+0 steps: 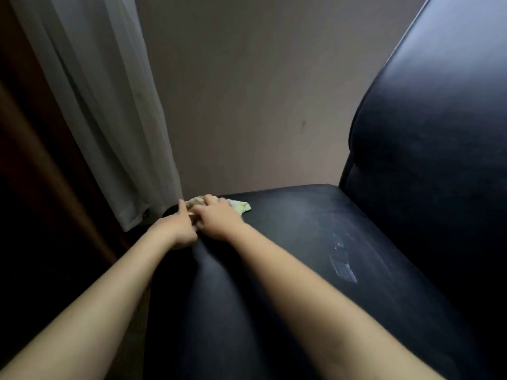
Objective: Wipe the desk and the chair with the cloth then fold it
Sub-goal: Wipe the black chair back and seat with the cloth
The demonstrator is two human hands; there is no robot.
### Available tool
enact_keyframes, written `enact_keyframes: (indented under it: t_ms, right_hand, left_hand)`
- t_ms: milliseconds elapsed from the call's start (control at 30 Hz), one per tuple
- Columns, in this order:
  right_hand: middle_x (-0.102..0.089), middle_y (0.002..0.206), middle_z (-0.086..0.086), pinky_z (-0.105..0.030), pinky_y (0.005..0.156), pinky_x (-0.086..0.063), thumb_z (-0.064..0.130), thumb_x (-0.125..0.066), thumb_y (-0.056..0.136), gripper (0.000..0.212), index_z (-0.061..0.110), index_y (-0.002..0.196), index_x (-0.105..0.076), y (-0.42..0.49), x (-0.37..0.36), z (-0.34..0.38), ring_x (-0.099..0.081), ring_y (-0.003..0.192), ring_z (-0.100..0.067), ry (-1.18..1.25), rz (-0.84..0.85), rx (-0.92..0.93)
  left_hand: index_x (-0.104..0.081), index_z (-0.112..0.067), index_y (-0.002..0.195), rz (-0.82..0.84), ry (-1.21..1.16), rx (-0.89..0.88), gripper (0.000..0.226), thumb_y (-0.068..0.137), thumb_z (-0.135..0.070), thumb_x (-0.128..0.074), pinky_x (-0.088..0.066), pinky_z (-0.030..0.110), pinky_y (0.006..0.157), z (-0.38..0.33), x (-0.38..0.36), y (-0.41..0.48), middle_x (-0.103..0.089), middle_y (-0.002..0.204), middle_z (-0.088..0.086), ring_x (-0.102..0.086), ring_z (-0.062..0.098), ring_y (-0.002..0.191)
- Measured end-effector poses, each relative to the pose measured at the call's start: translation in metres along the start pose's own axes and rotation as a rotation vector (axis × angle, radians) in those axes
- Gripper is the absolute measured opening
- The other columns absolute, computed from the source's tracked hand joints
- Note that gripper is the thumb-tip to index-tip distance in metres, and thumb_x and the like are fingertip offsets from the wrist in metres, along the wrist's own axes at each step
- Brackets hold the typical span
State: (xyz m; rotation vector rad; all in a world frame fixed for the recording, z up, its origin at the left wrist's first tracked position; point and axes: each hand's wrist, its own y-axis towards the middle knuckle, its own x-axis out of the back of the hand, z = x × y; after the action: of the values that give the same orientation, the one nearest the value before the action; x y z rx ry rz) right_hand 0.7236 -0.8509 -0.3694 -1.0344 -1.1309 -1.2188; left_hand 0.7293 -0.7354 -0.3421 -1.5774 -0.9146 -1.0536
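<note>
The right hand lies palm down on the cloth, with the fingers laid together and pressing it flat against the seat. The left hand is just beside it, touching it at the thumb side; its fingers reach forward to the near edge of the cloth, but I cannot tell if they pinch the fabric or only rest on it. The cloth is pale, yellow-green and white, crumpled, and most of it is hidden under the two hands; one corner sticks out to the right of the right hand. It sits at the far left corner of the chair seat, which is dark and shiny. Some light streaks show on the seat surface to the right, well apart from the hands. The high chair back rises at the right side. A white curtain hangs at the left, its lower end near the left hand, and a plain wall stands behind.
</note>
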Motion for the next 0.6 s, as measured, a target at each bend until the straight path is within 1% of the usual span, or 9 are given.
enact_keyframes:
  t_ms: [100,167,200,267,333,400,467,533,600]
  right_hand:
    - [-0.049,0.134,-0.010,-0.037,0.098,-0.038,0.030,-0.052,0.090,0.038,0.026,0.127,-0.056,-0.009,0.012,-0.077,-0.048,0.118,-0.033,0.011,-0.045,-0.145]
    - [-0.049,0.135,-0.011,-0.035,0.098,-0.038,0.026,-0.049,0.090,0.040,0.027,0.130,-0.054,-0.029,0.023,-0.139,-0.046,0.122,-0.031,-0.014,-0.083,-0.289]
    - [-0.048,0.136,-0.013,-0.035,0.099,-0.036,0.022,-0.045,0.091,0.042,0.027,0.132,-0.052,-0.042,0.029,-0.169,-0.045,0.123,-0.032,-0.029,-0.100,-0.370]
    - [-0.044,0.137,-0.016,-0.037,0.103,-0.034,0.021,-0.039,0.093,0.043,0.027,0.135,-0.049,-0.066,0.038,-0.217,-0.044,0.123,-0.035,-0.027,-0.126,-0.522]
    - [-0.040,0.138,-0.017,-0.039,0.105,-0.031,0.023,-0.038,0.096,0.043,0.027,0.137,-0.047,-0.075,0.040,-0.240,-0.041,0.124,-0.039,-0.029,-0.111,-0.621]
    - [-0.038,0.138,-0.017,-0.043,0.107,-0.029,0.028,-0.041,0.095,0.039,0.025,0.133,-0.050,-0.070,0.038,-0.239,-0.037,0.124,-0.041,-0.030,-0.106,-0.695]
    - [-0.039,0.137,-0.015,-0.046,0.105,-0.030,0.037,-0.047,0.091,0.038,0.025,0.127,-0.052,-0.057,0.034,-0.219,-0.035,0.125,-0.040,-0.040,-0.112,-0.744]
    - [-0.044,0.132,-0.013,-0.046,0.100,-0.034,0.043,-0.049,0.086,0.040,0.030,0.123,-0.051,-0.040,0.028,-0.186,-0.039,0.123,-0.039,-0.045,-0.105,-0.651]
    - [-0.049,0.126,-0.011,-0.043,0.096,-0.039,0.039,-0.052,0.083,0.039,0.031,0.121,-0.052,-0.020,0.022,-0.132,-0.045,0.118,-0.037,-0.019,-0.100,-0.439]
  left_hand:
    - [0.003,-0.015,0.152,0.011,0.059,-0.007,0.084,0.083,-0.021,-0.046,-0.043,0.033,0.098,-0.004,0.001,-0.001,-0.046,0.140,0.016,-0.048,0.030,0.124]
    - [-0.013,-0.024,0.151,0.018,0.100,-0.019,0.076,0.082,-0.024,-0.044,-0.042,0.032,0.101,-0.009,0.000,-0.001,-0.041,0.146,0.009,-0.042,0.028,0.130]
    - [-0.019,-0.028,0.150,0.014,0.115,-0.024,0.070,0.083,-0.029,-0.043,-0.041,0.031,0.102,-0.011,-0.001,0.000,-0.038,0.148,0.006,-0.040,0.027,0.132]
    - [-0.029,-0.029,0.147,-0.008,0.126,-0.026,0.065,0.086,-0.046,-0.043,-0.041,0.031,0.100,-0.014,-0.004,0.002,-0.041,0.146,0.001,-0.041,0.024,0.131]
    - [-0.039,-0.027,0.142,-0.044,0.131,-0.014,0.069,0.083,-0.064,-0.042,-0.043,0.030,0.096,-0.017,-0.004,0.002,-0.048,0.140,-0.002,-0.046,0.021,0.127]
    - [-0.048,-0.025,0.134,-0.089,0.156,-0.006,0.070,0.082,-0.070,-0.041,-0.045,0.028,0.086,-0.022,-0.005,0.000,-0.055,0.131,-0.002,-0.051,0.020,0.121]
    - [-0.055,-0.022,0.126,-0.116,0.174,0.007,0.069,0.081,-0.072,-0.042,-0.043,0.027,0.074,-0.028,-0.007,-0.001,-0.058,0.122,-0.002,-0.055,0.020,0.114]
    - [-0.058,-0.020,0.121,-0.119,0.180,0.012,0.069,0.079,-0.074,-0.044,-0.042,0.027,0.071,-0.032,-0.006,0.001,-0.059,0.120,-0.001,-0.055,0.020,0.112]
    - [-0.058,-0.019,0.120,-0.116,0.179,0.011,0.071,0.077,-0.075,-0.047,-0.045,0.029,0.077,-0.032,-0.005,0.005,-0.059,0.122,0.000,-0.055,0.021,0.115]
